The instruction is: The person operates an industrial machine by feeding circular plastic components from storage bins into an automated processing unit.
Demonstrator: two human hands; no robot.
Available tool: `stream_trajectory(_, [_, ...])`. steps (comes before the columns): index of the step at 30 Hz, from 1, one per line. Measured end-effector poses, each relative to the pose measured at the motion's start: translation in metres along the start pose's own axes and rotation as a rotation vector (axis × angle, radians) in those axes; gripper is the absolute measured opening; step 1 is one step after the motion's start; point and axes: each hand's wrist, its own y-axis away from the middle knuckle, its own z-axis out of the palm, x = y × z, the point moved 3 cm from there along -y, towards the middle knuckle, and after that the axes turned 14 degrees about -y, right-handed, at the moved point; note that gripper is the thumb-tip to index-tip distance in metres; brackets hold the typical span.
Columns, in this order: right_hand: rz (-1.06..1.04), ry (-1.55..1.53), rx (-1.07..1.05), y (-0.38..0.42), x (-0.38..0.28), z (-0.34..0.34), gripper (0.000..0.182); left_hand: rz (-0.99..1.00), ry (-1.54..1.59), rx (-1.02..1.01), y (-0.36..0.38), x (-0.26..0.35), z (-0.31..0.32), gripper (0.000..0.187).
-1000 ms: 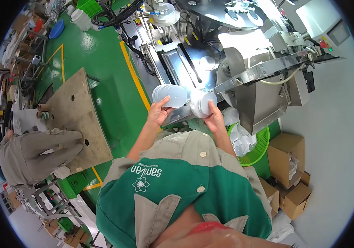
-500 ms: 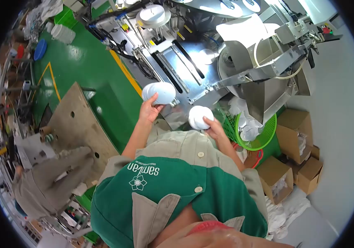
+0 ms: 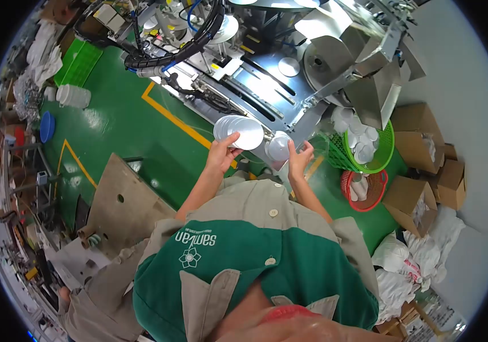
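We held a fanned stack of thin, round, silvery discs in our left hand, the fingers curled up around the lower edge and the thumb pressed on the front face, so the smooth, shiny faces caught the light. Our right hand gripped a second, smaller stack of discs, fingers wrapped around its rim; the two stacks sat just beside each other, raised in front of our chest and apart from the machine. Beyond them stood the machine, all bare, polished sheet metal, with a flat sloping bed, angular guards and a single disc lying flat on the bed. A thick bundle of black cables looped over its left end. To the right, below the metal chute, a round green plastic basket with a mesh wall held more pale discs, and a red basket sat just under it. Brown cardboard boxes were stacked near the wall, with white bags lying on the floor below them. The floor was glossy green with yellow lines. To the left lay a dull, rough board with holes in it, and a co-worker in grey bent beside its lower end.
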Motion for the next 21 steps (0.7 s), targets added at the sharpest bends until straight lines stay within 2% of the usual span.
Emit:
stream_trajectory(1, [-0.051, -0.022, -0.164, 0.011, -0.035, 0.003, 0.059, 0.043, -0.048, -0.022, 0.004, 0.002, 0.003, 0.046])
stream_trajectory(2, [0.046, -0.367, -0.419, 0.017, -0.039, 0.015, 0.054, 0.041, -0.053, -0.052, 0.006, -0.001, 0.007, 0.046])
stream_trajectory(3, [0.112, -0.481, -0.505, 0.039, -0.076, 0.025, 0.046, 0.042, -0.060, -0.084, 0.006, -0.002, 0.012, 0.047])
stream_trajectory(5, [0.081, -0.222, -0.789, 0.051, -0.092, 0.033, 0.041, 0.015, -0.063, -0.194, 0.017, -0.001, 0.025, 0.046])
stream_trajectory(6, [0.125, -0.284, -0.783, 0.051, -0.089, 0.035, 0.040, -0.012, -0.008, -0.240, 0.025, 0.005, 0.032, 0.048])
stream_trajectory(8, [0.074, -0.454, -0.705, 0.052, -0.095, 0.026, 0.037, 0.030, 0.000, -0.334, 0.035, 0.017, 0.039, 0.049])
stream_trajectory(9, [0.211, -0.702, -0.668, 0.050, -0.090, 0.023, 0.035, 0.042, -0.020, -0.358, 0.037, 0.019, 0.037, 0.048])
stream_trajectory(11, [0.279, -0.906, -0.573, 0.048, -0.092, 0.011, 0.035, 0.046, -0.007, -0.345, 0.037, 0.017, 0.032, 0.043])
stream_trajectory(15, [0.260, -0.973, -0.547, 0.049, -0.100, -0.007, 0.039, 0.101, -0.066, -0.235, 0.047, 0.017, 0.040, 0.038])
stream_trajectory(17, [0.168, -0.845, -0.655, 0.059, -0.107, -0.008, 0.035, 0.145, -0.162, -0.212, 0.056, 0.017, 0.046, 0.034])
stream_trajectory(19, [0.187, -0.734, -0.774, 0.065, -0.097, -0.005, 0.036, 0.202, -0.307, -0.163, 0.065, 0.012, 0.052, 0.034])
stream_trajectory(20, [0.213, -0.802, -0.763, 0.069, -0.096, -0.004, 0.037, 0.180, -0.328, -0.193, 0.069, 0.012, 0.054, 0.040])
stream_trajectory(21, [0.225, -0.882, -0.731, 0.072, -0.097, -0.005, 0.036, 0.164, -0.199, -0.275, 0.074, 0.012, 0.057, 0.042])
